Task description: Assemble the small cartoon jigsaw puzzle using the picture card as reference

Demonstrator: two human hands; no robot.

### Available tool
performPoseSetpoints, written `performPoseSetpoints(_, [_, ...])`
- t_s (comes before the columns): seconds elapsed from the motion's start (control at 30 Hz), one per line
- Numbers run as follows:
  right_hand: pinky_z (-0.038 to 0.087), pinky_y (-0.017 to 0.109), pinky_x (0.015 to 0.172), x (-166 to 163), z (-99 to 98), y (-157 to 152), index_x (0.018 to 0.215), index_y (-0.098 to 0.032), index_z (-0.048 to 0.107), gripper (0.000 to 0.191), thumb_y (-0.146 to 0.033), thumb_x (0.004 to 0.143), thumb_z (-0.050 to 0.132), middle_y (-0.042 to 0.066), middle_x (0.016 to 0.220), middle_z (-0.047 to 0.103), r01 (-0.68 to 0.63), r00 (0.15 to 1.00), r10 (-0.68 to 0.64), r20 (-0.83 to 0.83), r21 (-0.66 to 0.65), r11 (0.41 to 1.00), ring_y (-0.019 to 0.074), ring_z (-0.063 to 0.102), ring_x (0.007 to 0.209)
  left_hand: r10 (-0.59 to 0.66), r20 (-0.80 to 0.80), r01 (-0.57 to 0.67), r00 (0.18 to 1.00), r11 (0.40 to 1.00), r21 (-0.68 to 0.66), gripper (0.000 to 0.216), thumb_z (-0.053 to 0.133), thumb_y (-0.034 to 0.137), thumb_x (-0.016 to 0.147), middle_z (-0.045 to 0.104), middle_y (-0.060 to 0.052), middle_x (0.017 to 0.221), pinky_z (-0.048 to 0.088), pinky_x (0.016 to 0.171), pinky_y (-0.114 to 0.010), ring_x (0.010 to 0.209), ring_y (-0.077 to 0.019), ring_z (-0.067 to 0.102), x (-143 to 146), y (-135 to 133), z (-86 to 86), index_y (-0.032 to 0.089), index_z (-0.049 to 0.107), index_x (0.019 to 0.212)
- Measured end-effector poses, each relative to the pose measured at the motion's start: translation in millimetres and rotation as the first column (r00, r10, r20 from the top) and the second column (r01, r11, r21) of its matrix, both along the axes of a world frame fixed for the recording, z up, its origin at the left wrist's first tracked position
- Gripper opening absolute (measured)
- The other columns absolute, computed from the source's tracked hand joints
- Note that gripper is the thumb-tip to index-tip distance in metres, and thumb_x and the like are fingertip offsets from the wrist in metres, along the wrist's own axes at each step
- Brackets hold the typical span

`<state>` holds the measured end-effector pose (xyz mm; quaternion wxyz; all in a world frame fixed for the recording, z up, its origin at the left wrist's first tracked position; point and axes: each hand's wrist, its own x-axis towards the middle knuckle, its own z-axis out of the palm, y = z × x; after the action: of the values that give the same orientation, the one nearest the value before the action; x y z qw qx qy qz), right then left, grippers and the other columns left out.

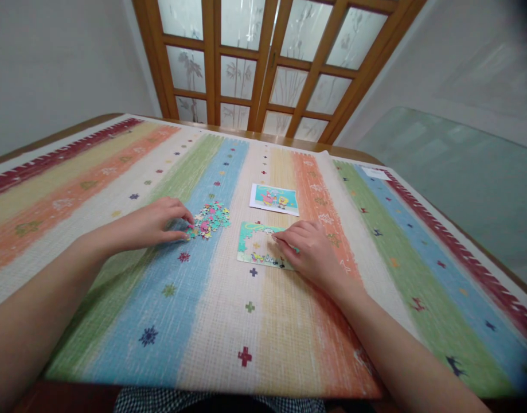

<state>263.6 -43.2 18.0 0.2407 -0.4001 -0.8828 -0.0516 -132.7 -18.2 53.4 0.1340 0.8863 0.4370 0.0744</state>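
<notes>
At the left edge of a heap of loose jigsaw puzzle pieces (211,219), my left hand (162,221) rests with thumb and fingers apart, fingertips touching the nearest pieces. The partly assembled jigsaw puzzle (242,244) lies to the right of the heap; its border is joined and the tablecloth shows through its open middle. Over its right side, my right hand (308,249) pinches what looks like a small puzzle piece, mostly hidden by the fingertips. Just beyond the puzzle lies a picture card (274,199) showing a pink and a yellow cartoon figure on turquoise.
A striped tablecloth (229,321) with small printed motifs covers the table. A small white label (376,173) lies at the right. Wooden doors with glass panes (237,77) stand behind the table, and a pale translucent panel (452,183) is on the right.
</notes>
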Motion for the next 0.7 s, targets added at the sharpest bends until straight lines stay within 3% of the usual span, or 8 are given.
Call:
performPoseSetpoints(0.07, [0.039,0.038,0.082,0,-1.1,0,0.097,-0.022,0.076,0.021,-0.027,0.1,0.056,0.006,0.086,0.076,-0.004,1.0,0.004,-0.013,0.003,1.0,0.0215,0.063,0.084,0.039,-0.043,-0.038,0.998,0.999,0.023,0.064,0.059,0.07,0.089,0.062,-0.012,0.131,0.046,0.105,-0.046,0.12,-0.0311,0.059,-6,0,-3.4,0.024,0.062,0.133])
performPoseSetpoints(0.13, [0.039,0.038,0.083,0,-2.2,0,0.097,-0.022,0.076,0.021,-0.027,0.1,0.056,0.006,0.084,0.076,-0.012,1.0,0.012,-0.022,0.0,1.0,0.0214,0.063,0.084,0.046,-0.09,-0.039,0.995,0.996,0.075,0.079,0.057,0.073,0.089,0.042,-0.015,0.157,0.036,0.115,-0.054,0.14,-0.0377,0.044,-9,1,-13.6,0.028,0.044,0.152])
performPoseSetpoints(0.2, [0.039,0.038,0.083,1,-2.9,1,0.097,-0.021,0.075,0.019,-0.025,0.099,0.056,0.005,0.084,0.076,-0.021,0.999,0.021,-0.025,-0.005,1.0,0.0215,0.064,0.084,0.022,-0.121,-0.01,0.992,0.995,0.098,0.085,0.053,0.075,0.09,0.023,-0.015,0.168,0.026,0.12,-0.059,0.152,-0.0407,0.026,-7,3,-28.3,0.029,0.033,0.159])
performPoseSetpoints(0.23, [0.039,0.039,0.083,1,-2.9,1,0.097,-0.021,0.075,0.019,-0.025,0.099,0.056,0.005,0.084,0.076,-0.024,0.999,0.024,-0.027,-0.008,1.0,0.0216,0.064,0.084,0.02,-0.128,-0.008,0.992,0.996,0.088,0.081,0.049,0.073,0.094,0.021,-0.014,0.169,0.024,0.122,-0.058,0.154,-0.0394,0.022,-3,3,-35.9,0.029,0.031,0.16])
performPoseSetpoints(0.4, [0.039,0.038,0.082,4,-0.1,3,0.096,-0.022,0.074,0.018,-0.025,0.099,0.056,0.005,0.084,0.076,-0.018,0.999,0.018,-0.044,-0.007,1.0,0.0221,0.064,0.083,0.049,-0.107,-0.037,0.993,0.993,0.115,0.068,0.035,0.063,0.103,0.022,-0.013,0.169,0.021,0.124,-0.058,0.156,-0.0356,0.02,20,4,-59.2,0.027,0.029,0.161])
performPoseSetpoints(0.7, [0.038,0.039,0.085,-3,0.9,5,0.095,-0.023,0.076,0.022,-0.027,0.1,0.055,0.005,0.081,0.075,0.0,1.0,0.0,-0.017,0.002,1.0,0.0219,0.063,0.083,0.064,-0.061,-0.056,0.996,0.989,0.137,0.072,0.03,0.061,0.105,0.018,-0.016,0.169,0.021,0.126,-0.054,0.157,-0.0329,0.016,56,5,-60.8,0.017,0.024,0.162])
